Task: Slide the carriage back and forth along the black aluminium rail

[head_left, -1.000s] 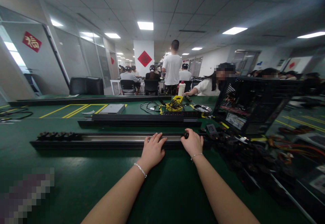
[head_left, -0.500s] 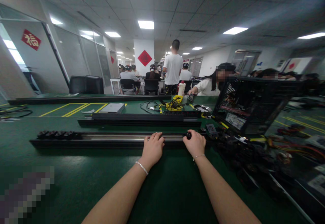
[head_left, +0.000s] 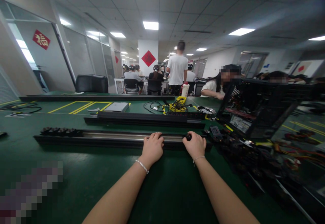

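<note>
A long black rail with a metal channel (head_left: pixel 111 137) lies across the green table (head_left: pixel 83 180) in front of me. My left hand (head_left: pixel 152 148) rests on its near edge, fingers curled over the top. Just to the right, my right hand (head_left: pixel 195 145) is closed around a small black knob (head_left: pixel 188 137) on the rail. A row of similar black knobs (head_left: pixel 59 130) sits at the rail's left end.
A second black rail (head_left: pixel 144 119) lies behind the first. An open black computer case (head_left: pixel 256 107) stands at the right among loose cables and parts (head_left: pixel 251 156). A laptop (head_left: pixel 116 107), yellow box (head_left: pixel 177 104) and a metal dish (head_left: pixel 206 110) lie farther back. People sit and stand beyond.
My view has shifted slightly to the left. Both hands stay on the rail; the left fingers have curled in, the right hand has closed more tightly over the knob.
</note>
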`<state>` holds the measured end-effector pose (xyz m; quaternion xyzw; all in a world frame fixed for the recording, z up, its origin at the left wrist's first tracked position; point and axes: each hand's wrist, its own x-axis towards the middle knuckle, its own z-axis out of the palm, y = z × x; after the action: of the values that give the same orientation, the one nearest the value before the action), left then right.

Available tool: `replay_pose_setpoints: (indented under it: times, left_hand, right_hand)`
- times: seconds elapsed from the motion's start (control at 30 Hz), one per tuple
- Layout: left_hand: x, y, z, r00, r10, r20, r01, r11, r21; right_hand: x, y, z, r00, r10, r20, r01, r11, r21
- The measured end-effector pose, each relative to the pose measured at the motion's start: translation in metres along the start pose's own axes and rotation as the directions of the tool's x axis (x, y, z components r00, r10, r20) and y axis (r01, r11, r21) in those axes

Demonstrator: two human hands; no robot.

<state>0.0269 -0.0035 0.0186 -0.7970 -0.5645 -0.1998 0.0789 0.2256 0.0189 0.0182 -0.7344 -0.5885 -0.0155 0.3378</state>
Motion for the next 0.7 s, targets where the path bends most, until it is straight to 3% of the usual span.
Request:
replay_pose_setpoints:
  times: [0.2,0.57,0.7]
  left_hand:
    - [0.000,0.001,0.000,1.000,0.009,-0.020,-0.009,1.000,0.006]
    - [-0.003,0.001,0.001,0.996,0.028,-0.080,-0.026,0.999,0.030]
    - [-0.003,0.001,0.001,0.996,0.026,-0.081,-0.024,0.999,0.026]
  right_hand:
    - [0.003,0.005,-0.004,0.999,0.035,0.009,-0.035,0.999,-0.019]
    - [0.005,0.016,-0.005,0.992,0.079,-0.096,-0.086,0.993,-0.076]
    - [0.007,0.022,-0.008,0.982,0.159,-0.103,-0.167,0.983,-0.074]
